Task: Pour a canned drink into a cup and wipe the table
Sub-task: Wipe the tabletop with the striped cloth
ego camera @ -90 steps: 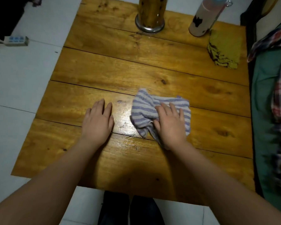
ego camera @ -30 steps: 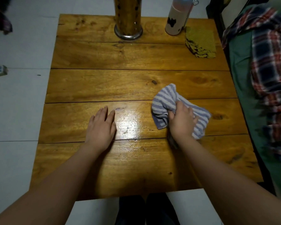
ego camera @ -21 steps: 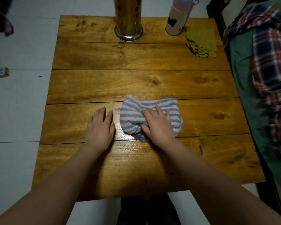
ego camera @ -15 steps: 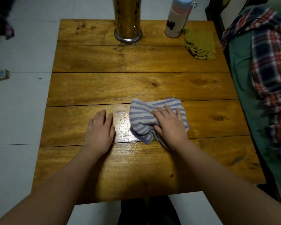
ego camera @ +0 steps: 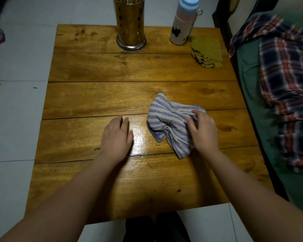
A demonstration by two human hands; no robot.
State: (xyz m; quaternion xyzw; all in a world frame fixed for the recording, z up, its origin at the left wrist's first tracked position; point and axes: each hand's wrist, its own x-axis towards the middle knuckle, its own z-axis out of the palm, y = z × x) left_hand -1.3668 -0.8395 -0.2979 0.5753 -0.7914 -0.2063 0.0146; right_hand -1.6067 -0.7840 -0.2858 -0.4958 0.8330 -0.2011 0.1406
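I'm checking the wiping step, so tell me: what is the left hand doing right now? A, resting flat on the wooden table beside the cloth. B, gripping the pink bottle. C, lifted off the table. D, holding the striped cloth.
A: the left hand lies flat with straight fingers on the wooden table, apart from the striped cloth, which the right hand grips.

Pale tiled floor at left; green bed with plaid cloth at right
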